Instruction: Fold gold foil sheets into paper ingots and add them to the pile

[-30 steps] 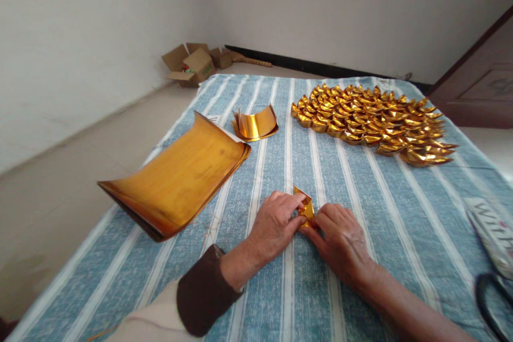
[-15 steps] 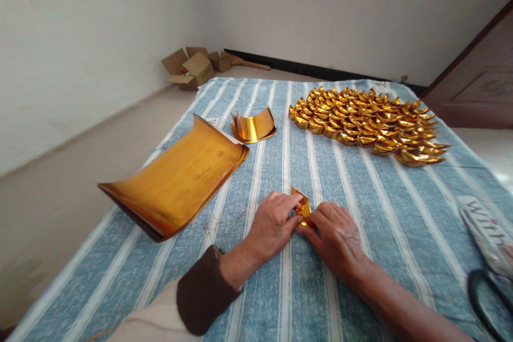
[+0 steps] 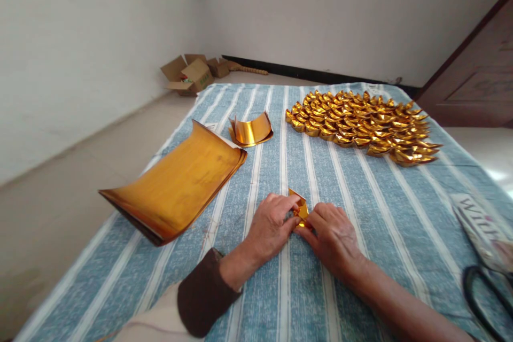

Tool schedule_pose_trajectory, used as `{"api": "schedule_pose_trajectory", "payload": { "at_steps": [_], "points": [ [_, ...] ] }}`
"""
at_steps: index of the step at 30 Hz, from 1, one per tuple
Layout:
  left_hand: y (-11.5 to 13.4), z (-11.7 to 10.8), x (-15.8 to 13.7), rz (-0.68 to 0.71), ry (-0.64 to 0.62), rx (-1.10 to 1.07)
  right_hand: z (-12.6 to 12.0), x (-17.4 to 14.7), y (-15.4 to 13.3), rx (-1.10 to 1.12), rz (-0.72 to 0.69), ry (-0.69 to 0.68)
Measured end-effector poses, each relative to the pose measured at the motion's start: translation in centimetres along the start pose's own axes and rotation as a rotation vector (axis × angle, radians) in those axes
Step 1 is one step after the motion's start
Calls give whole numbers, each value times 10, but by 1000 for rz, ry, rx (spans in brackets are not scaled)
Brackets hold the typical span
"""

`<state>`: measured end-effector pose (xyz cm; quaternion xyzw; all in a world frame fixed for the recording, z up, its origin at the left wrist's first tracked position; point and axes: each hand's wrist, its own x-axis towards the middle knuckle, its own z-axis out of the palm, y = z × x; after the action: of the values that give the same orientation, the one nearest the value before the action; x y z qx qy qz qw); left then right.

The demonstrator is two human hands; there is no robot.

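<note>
A small piece of folded gold foil paper [image 3: 303,209] is pinched between both hands, low over the striped cloth. My left hand [image 3: 273,223] grips it from the left, thumb and fingers closed on its edge. From the right, my right hand [image 3: 332,232] presses its thumb and fingertips against the lower part. The fingers hide much of the folds. Behind the hands lies a curled stack of small gold paper strips [image 3: 253,129]. To the left is a larger stack of gold paper sheets [image 3: 180,181] with upturned ends. Many folded gold paper ingots [image 3: 360,120] stand in rows at the back right.
Blue and white striped cloth [image 3: 264,171] covers the table. Black-handled scissors [image 3: 471,294] lie at the right edge beside a printed card [image 3: 479,222]. An open cardboard box [image 3: 196,75] sits on the floor past the far left corner.
The whole view has shifted slightly. Both hands stay on the foil paper in nearly the same pose, and the stacks and ingots keep their places.
</note>
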<state>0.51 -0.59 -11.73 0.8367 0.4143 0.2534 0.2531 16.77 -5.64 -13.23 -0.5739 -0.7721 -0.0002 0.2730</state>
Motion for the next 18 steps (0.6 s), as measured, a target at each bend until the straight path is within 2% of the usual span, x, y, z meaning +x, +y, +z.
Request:
{"api": "schedule_pose_trajectory", "payload": {
  "at_steps": [6,13,18],
  "points": [
    [1,-1,1,17,2,-14,1,1,-2,-29,15,-2],
    [0,-3,2,11,-6,-33,-4,0,5,61,66,-95],
    [0,-2,2,-8,-7,-31,-6,0,6,57,55,-107]
  ]
}}
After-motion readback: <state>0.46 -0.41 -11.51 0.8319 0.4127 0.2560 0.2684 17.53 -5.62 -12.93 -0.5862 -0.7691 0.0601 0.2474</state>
